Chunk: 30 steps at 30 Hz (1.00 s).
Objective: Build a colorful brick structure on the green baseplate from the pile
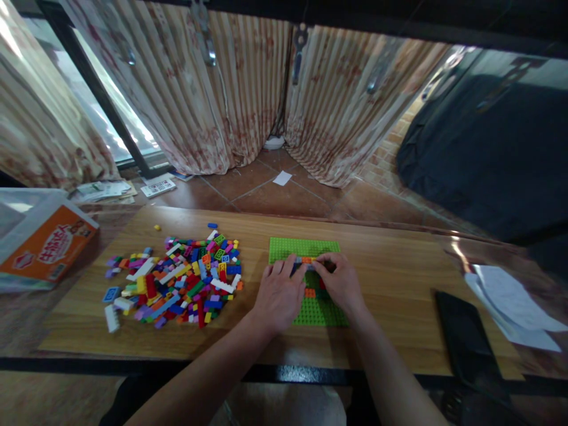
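Observation:
A green baseplate (pixel 304 247) lies on the wooden table (pixel 390 284) in front of me. Both hands rest on it. My left hand (pixel 278 293) covers the plate's left side, fingers curled down on a short row of small bricks (pixel 307 260), orange and grey among them. My right hand (pixel 341 281) comes in from the right and pinches the same row at its right end. An orange brick (pixel 309 293) sits on the plate between the two hands. Left of the plate spreads a pile of loose coloured bricks (pixel 177 281).
An orange and white box (pixel 48 248) stands at the table's left end. A dark tablet (pixel 461 331) and white papers (pixel 510 302) lie at the right. Beyond the table are a tiled floor, curtains and a dark covered shape (pixel 483 148).

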Each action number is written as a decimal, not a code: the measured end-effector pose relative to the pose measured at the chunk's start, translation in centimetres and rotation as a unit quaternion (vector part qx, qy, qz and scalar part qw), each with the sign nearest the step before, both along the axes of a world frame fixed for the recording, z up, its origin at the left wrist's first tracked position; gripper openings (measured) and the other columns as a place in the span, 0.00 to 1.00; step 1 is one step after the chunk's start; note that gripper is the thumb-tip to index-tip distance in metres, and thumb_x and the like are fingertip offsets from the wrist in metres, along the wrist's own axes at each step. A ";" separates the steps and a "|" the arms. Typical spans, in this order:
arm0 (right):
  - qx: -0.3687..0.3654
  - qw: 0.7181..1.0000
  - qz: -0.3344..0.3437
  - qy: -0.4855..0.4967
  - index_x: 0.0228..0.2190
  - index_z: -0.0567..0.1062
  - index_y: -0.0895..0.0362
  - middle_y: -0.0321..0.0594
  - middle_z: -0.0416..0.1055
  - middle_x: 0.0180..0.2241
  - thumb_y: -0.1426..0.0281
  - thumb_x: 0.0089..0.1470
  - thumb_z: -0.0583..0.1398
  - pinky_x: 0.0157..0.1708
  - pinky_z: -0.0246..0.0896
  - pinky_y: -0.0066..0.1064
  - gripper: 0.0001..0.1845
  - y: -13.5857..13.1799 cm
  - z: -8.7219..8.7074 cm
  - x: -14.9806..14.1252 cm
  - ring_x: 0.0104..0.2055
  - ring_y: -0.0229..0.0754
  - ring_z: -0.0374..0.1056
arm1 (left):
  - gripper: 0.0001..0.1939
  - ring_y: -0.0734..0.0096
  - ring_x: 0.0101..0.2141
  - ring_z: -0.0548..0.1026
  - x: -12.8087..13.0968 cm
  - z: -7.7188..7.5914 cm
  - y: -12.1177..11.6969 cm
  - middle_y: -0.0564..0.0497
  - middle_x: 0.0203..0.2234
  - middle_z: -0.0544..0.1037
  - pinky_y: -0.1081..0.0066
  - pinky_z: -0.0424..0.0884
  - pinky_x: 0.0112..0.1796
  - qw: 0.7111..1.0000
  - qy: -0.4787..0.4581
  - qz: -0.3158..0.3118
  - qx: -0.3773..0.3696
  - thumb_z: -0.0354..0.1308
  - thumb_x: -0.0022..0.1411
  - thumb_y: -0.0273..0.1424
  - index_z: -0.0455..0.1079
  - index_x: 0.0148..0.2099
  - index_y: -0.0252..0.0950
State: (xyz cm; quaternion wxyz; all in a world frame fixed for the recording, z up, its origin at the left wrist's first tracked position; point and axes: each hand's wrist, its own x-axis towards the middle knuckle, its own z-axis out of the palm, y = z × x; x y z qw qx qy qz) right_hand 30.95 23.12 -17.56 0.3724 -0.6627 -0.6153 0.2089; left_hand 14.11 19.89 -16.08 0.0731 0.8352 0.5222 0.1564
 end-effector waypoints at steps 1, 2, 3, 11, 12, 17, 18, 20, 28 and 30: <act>-0.001 1.000 -0.004 0.000 0.28 0.77 0.55 0.42 0.72 0.31 0.59 0.51 0.60 0.36 0.63 0.36 0.13 0.0 0.0 -0.1 0.33 0.43 0.66 | 0.20 0.52 0.53 0.67 0.1 0.0 0.0 0.42 0.61 0.65 0.52 0.66 0.50 1.000 0.001 0.001 -0.002 0.47 0.69 0.33 0.66 0.61 0.39; -0.001 1.000 -0.008 0.000 0.28 0.77 0.55 0.41 0.72 0.31 0.58 0.51 0.60 0.36 0.63 0.36 0.13 0.0 -0.1 -0.1 0.32 0.43 0.66 | 0.20 0.52 0.53 0.67 0.1 0.1 0.0 0.42 0.61 0.66 0.51 0.66 0.50 1.000 0.002 0.003 -0.004 0.46 0.70 0.32 0.66 0.61 0.39; 0.000 1.000 -0.012 0.000 0.28 0.77 0.55 0.41 0.72 0.31 0.58 0.51 0.60 0.36 0.63 0.36 0.13 0.0 -0.1 -0.2 0.32 0.43 0.66 | 0.20 0.52 0.53 0.67 0.2 0.1 0.0 0.42 0.61 0.66 0.51 0.66 0.49 1.000 0.004 0.004 -0.006 0.46 0.70 0.32 0.66 0.61 0.39; 0.008 1.000 -0.004 -0.019 0.27 0.76 0.55 0.41 0.72 0.30 0.57 0.52 0.59 0.36 0.62 0.37 0.14 0.0 -0.3 -0.2 0.32 0.43 0.66 | 0.20 0.52 0.52 0.67 0.4 0.2 -0.2 0.41 0.61 0.65 0.51 0.66 0.50 1.000 0.017 0.011 -0.010 0.45 0.70 0.31 0.66 0.61 0.38; 0.010 1.000 -0.003 -0.020 0.27 0.76 0.55 0.41 0.72 0.30 0.57 0.52 0.59 0.36 0.62 0.37 0.14 -0.1 -0.3 -0.2 0.32 0.43 0.66 | 0.20 0.52 0.52 0.67 0.4 0.2 -0.3 0.41 0.61 0.65 0.51 0.66 0.50 1.000 0.015 0.011 -0.008 0.46 0.70 0.31 0.66 0.61 0.38; 0.023 1.000 0.012 -0.009 0.28 0.76 0.55 0.43 0.72 0.31 0.56 0.52 0.59 0.37 0.63 0.38 0.16 -0.2 -0.1 0.0 0.34 0.45 0.67 | 0.20 0.53 0.53 0.67 0.0 -0.2 -0.3 0.44 0.62 0.64 0.51 0.66 0.52 0.999 -0.032 0.002 -0.001 0.49 0.69 0.33 0.64 0.62 0.41; 0.022 1.000 0.016 -0.005 0.28 0.76 0.55 0.43 0.73 0.31 0.55 0.53 0.58 0.37 0.63 0.38 0.17 -0.2 0.0 0.2 0.34 0.45 0.68 | 0.21 0.54 0.53 0.67 -0.2 -0.3 -0.2 0.44 0.62 0.65 0.51 0.66 0.52 0.999 -0.045 0.002 -0.003 0.50 0.69 0.33 0.64 0.62 0.41; 0.008 1.000 0.017 0.002 0.29 0.77 0.56 0.44 0.74 0.32 0.54 0.54 0.57 0.37 0.63 0.38 0.18 -0.2 0.3 0.5 0.35 0.45 0.69 | 0.21 0.55 0.53 0.68 -0.4 -0.2 0.1 0.45 0.61 0.66 0.51 0.66 0.53 0.997 -0.075 0.005 -0.008 0.50 0.69 0.33 0.63 0.62 0.40; -0.007 1.000 0.011 -0.016 0.30 0.78 0.55 0.41 0.73 0.32 0.50 0.47 0.63 0.35 0.63 0.37 0.20 -0.3 0.2 0.6 0.31 0.43 0.68 | 0.19 0.60 0.55 0.72 -2.0 0.7 1.7 0.42 0.55 0.73 0.60 0.69 0.56 0.973 -0.226 0.036 -0.033 0.49 0.68 0.30 0.66 0.59 0.33; -0.004 1.000 0.008 -0.017 0.30 0.77 0.55 0.41 0.73 0.32 0.49 0.47 0.63 0.34 0.63 0.37 0.21 -0.3 0.1 0.5 0.31 0.43 0.67 | 0.18 0.61 0.54 0.72 -2.5 0.9 2.0 0.42 0.55 0.73 0.60 0.70 0.55 0.968 -0.248 0.038 -0.028 0.50 0.67 0.29 0.67 0.58 0.34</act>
